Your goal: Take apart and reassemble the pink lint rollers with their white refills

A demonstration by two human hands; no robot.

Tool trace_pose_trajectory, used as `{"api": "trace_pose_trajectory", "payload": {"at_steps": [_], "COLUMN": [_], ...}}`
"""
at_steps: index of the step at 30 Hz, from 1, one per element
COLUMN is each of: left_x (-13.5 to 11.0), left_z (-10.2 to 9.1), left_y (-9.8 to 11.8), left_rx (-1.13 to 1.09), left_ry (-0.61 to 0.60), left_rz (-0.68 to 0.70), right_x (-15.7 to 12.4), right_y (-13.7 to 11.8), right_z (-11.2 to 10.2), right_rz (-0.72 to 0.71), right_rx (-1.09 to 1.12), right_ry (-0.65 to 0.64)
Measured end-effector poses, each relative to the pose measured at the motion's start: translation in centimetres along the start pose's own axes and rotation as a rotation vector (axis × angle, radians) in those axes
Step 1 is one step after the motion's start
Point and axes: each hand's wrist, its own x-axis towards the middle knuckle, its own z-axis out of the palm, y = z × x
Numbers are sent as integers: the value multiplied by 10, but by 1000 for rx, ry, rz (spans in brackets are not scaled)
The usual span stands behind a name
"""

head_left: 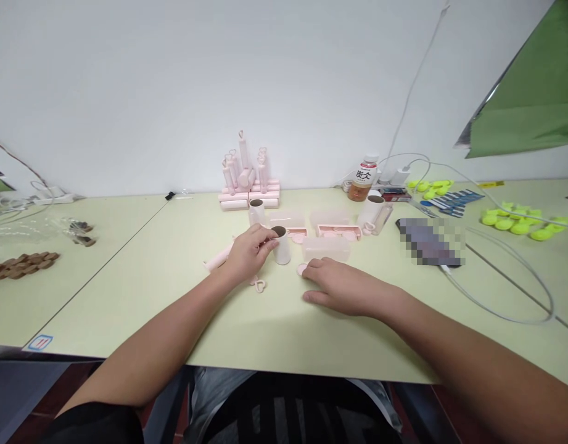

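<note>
My left hand (250, 251) has its fingertips and thumb closed at the rim of a white cardboard tube (282, 251), which stands upright on the table. My right hand (341, 285) lies low over the table with thumb and fingers apart; its fingertips touch or hover at a small pink disc (301, 269). Pink heart-shaped rings (260, 286) lie below my left wrist. A pink stick-like piece (218, 259) lies partly behind my left forearm. Just beyond my right hand are a clear plastic cover (326, 249) and an open pink case (339, 232) with small parts inside.
Pink cylinders with heart loops (242, 161) are stacked against the wall. More white tubes (256, 211) stand behind, one at the right (370, 213). Also there are a drink bottle (362, 179), a phone (429, 242) with a cable, yellow-green pieces (519, 221) and brown pieces (23, 265).
</note>
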Motion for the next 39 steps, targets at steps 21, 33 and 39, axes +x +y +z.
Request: {"api": "trace_pose_trajectory", "payload": {"at_steps": [21,33,39], "left_x": [3,2,7], "left_z": [6,5,-27], "left_y": [-5,-6,-2], "left_rx": [110,200,265], "left_ry": [-138,-166,-107], "left_rz": [-70,-65,-164], "right_x": [19,19,4], "right_y": [50,48,28], "right_z": [-13,-14,-23], "right_rz": [489,489,194], "right_rx": [71,95,104], "right_ry": [323,387,233]}}
